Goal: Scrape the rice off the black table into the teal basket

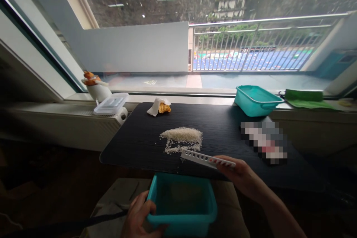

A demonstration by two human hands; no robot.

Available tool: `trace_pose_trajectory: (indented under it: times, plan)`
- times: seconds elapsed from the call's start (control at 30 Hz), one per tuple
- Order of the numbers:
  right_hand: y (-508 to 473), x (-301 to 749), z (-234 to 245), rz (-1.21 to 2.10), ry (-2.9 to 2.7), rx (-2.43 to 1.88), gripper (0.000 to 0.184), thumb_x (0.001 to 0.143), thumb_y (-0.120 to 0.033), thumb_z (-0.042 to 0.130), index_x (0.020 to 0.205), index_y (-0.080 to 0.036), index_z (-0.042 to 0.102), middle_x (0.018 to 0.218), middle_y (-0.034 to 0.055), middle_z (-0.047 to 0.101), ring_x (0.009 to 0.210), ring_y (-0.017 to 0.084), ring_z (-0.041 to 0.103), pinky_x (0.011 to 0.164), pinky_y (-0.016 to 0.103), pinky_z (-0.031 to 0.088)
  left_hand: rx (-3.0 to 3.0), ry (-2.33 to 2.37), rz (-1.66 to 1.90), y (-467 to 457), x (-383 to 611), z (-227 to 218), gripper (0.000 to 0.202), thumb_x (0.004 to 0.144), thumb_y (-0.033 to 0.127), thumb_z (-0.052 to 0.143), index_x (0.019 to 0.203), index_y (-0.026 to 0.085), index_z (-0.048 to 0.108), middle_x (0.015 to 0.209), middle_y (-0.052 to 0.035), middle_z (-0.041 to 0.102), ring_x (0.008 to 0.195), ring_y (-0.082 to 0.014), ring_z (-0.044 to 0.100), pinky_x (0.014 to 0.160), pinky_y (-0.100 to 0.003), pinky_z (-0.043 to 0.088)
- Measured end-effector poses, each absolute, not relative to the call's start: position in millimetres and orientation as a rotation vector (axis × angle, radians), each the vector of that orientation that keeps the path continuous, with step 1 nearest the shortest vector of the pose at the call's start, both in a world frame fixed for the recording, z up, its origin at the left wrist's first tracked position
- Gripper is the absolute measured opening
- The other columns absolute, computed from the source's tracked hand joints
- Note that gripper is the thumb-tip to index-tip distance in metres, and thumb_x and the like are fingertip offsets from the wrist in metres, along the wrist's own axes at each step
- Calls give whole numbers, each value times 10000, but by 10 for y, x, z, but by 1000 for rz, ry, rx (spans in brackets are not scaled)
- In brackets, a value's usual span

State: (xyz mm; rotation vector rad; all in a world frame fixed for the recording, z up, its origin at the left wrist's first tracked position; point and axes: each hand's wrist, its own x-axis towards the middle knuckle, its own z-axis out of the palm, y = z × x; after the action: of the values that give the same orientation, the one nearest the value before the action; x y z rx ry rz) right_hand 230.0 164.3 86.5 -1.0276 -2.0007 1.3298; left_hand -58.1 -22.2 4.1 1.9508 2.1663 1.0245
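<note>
A mound of white rice (182, 134) lies on the dark table (131, 137), with loose grains along its near side. My right hand (237, 173) is closed on one end of a white strip with a row of square holes (199, 157). The strip's far end is at the near edge of the rice. Below the table's front edge, my left hand (142, 214) grips the left side of a turquoise plastic bin (182, 220). The inside of the bin is dim, and I cannot make out clearly what lies at its bottom.
At the table's back stands a crumpled white and orange wrapper (159, 107). A second turquoise bin (258, 100) stands at the back right, near a green cloth (305, 98). A clear plastic lid (112, 103) rests on the radiator (64, 119), beside a white pot (99, 92).
</note>
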Motion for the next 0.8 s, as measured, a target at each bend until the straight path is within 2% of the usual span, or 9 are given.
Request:
trace_pose_trajectory:
  times: [0.17,0.3,0.43,0.6,0.8]
  plan:
    - [1468,2316,969,1502,-2092,-954,363,957,-441,515,1033,-170,744,907,58,747,817,220,656,720,294,505,1960,2162,1012,-287,-605,41,258,592,264,816,635,220,565,976,-24,696,853,-205,673,723,-264,551]
    - [1495,2263,941,1482,-2016,-932,356,960,-424,525,1117,-172,721,1006,63,750,904,232,653,781,300,493,1920,2189,1029,-300,-602,64,252,622,301,801,632,217,563,942,-24,699,826,-199,668,712,-264,546]
    - [1547,2133,879,1395,-2021,-954,353,950,-398,536,1089,-139,731,923,67,750,831,232,649,723,304,486,1852,2220,1070,-299,-582,62,259,636,335,784,625,216,554,899,-9,677,803,-191,648,700,-262,535]
    - [1429,2173,928,1516,-2087,-912,350,943,-421,553,1068,-158,748,924,59,759,848,235,667,737,303,509,1844,2204,1069,-294,-603,42,259,617,301,797,627,211,555,881,-1,661,788,-179,642,708,-256,529]
    - [1574,2340,933,1240,-2017,-1079,367,949,-432,531,1071,-152,734,956,72,756,874,253,673,773,337,523,2000,2119,953,-173,-634,53,261,612,285,825,643,213,576,936,-28,705,856,-219,690,715,-270,562]
